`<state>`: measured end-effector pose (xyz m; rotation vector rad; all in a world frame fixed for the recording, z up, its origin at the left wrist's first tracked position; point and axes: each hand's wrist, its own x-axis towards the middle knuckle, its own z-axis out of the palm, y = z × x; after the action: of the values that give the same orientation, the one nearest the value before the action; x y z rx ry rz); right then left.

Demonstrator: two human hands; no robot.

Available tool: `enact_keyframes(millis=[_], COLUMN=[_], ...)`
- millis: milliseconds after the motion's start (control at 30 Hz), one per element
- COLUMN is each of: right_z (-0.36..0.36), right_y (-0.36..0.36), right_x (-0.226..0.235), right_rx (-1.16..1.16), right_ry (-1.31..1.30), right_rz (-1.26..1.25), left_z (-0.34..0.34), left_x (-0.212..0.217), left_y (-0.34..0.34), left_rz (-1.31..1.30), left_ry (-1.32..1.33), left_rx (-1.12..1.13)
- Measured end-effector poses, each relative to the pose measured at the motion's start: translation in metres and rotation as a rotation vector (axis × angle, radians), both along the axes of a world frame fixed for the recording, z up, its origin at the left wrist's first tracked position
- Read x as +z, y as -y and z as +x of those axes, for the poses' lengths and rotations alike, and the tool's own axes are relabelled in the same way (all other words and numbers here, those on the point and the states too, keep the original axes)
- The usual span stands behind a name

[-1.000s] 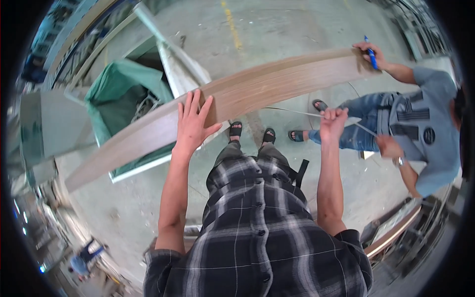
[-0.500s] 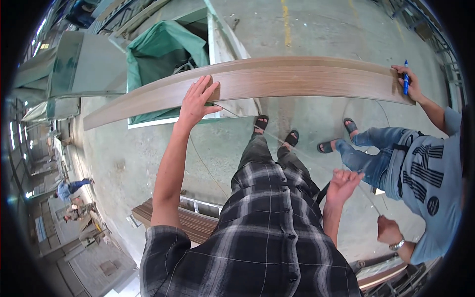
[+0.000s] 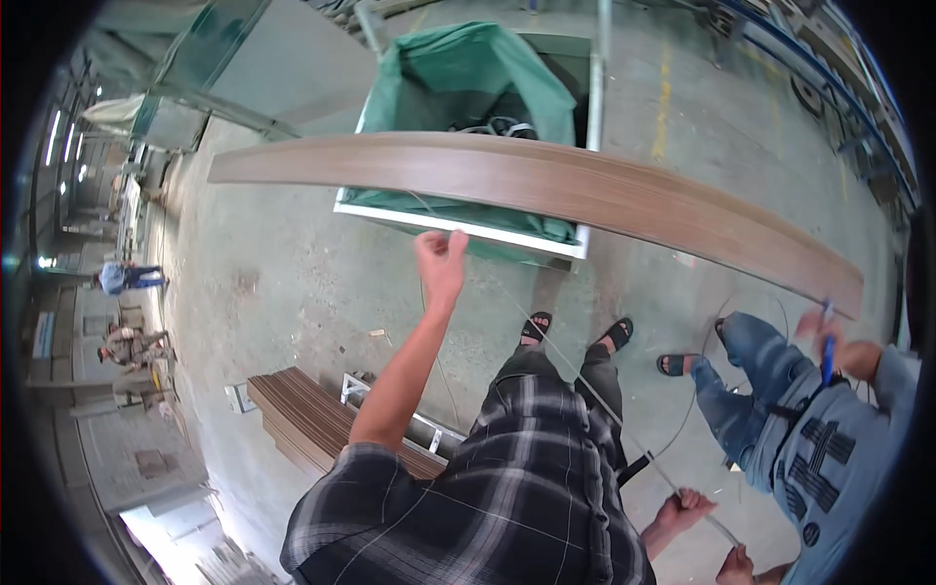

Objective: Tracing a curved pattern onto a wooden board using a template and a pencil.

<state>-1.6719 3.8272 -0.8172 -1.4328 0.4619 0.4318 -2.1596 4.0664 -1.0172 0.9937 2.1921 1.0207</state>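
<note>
A long brown wood-grain plank [image 3: 585, 185] spans the view ahead of me, raised over a green-lined bin. My left hand [image 3: 442, 265] is just below it, apart from it, fingers pinched on a thin, pale strap [image 3: 556, 343]. The strap runs slantwise past my body to my right hand [image 3: 681, 511], low on the right, whose fingers are curled round it. Beyond, a co-worker's hand [image 3: 736, 564] grips the strap's far end. The co-worker's other hand [image 3: 829, 341], blurred, is by the plank's right end with a blue marker [image 3: 829, 356].
The white-framed bin [image 3: 468, 232] has a green cloth lining [image 3: 468, 58] and dark things inside. Stacked brown planks [image 3: 302, 414] lie at lower left beside a metal frame [image 3: 434, 434]. The co-worker [image 3: 824, 458] stands close on my right. Other people [image 3: 132, 278] are far left.
My left hand has come off the plank and closed below it. My right hand has moved lower. The plank's right end sits lower in view, and the co-worker's marker hand has left its top edge.
</note>
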Motion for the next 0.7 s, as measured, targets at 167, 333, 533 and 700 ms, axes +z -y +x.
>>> enact_keyframes(millis=[167, 333, 533, 700], right_z=[-0.085, -0.098, -0.123, -0.121], right_y=[0.086, 0.196, 0.278, 0.34], right_x=[0.015, 0.035, 0.038, 0.051], right_rx=[0.166, 0.328, 0.502, 0.645], right_ry=[0.084, 0.042, 0.081, 0.113], right_rz=[0.093, 0.197, 0.218, 0.241], left_z=[-0.11, -0.178, -0.233, -0.239], left_x=[0.016, 0.014, 0.067, 0.131], left_y=[0.02, 0.112, 0.24, 0.354], left_rz=[-0.269, -0.218, -0.247, -0.286], left_ry=[0.859, 0.838, 0.841, 0.821], left_rx=[0.229, 0.218, 0.128, 0.107])
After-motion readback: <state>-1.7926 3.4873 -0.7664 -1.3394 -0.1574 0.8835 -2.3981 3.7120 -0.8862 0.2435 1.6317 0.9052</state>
